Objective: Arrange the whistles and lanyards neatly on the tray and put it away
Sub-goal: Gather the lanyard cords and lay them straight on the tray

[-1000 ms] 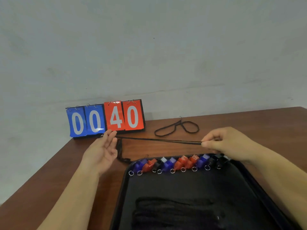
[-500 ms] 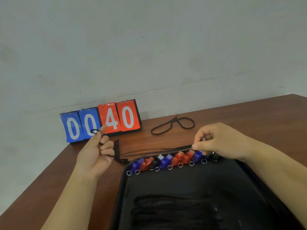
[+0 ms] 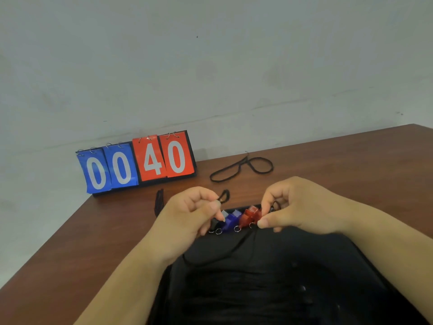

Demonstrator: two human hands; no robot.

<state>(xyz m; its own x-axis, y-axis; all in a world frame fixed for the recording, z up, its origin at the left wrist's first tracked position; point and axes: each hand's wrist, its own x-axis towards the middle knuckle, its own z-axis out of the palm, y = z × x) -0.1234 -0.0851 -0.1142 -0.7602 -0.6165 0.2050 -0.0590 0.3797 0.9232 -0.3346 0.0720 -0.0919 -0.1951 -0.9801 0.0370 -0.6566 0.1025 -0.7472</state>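
Note:
A black tray (image 3: pixel 365 259) lies in front of me on the brown table. Along its far edge runs a row of whistles; a black one (image 3: pixel 214 224), a blue one (image 3: pixel 230 220) and a red one (image 3: pixel 250 215) show between my hands, the rest are hidden. My left hand (image 3: pixel 187 216) and my right hand (image 3: pixel 297 205) are close together over that row, each pinching an end of a black lanyard (image 3: pixel 222 254) whose doubled cord sags onto the tray. A dark pile of lanyards (image 3: pixel 234 296) lies in the near part of the tray.
A loose black lanyard (image 3: pixel 241 168) lies looped on the table behind the tray. A flip scoreboard (image 3: pixel 138 164) reading 00 40 stands at the back left against the wall. A short black cord bundle (image 3: pixel 158 202) lies left of the tray. The table's left edge runs diagonally.
My hands have come together from a wide stretch, folding the taut lanyard in two, and its slack now hangs onto the tray. The view has tilted slightly.

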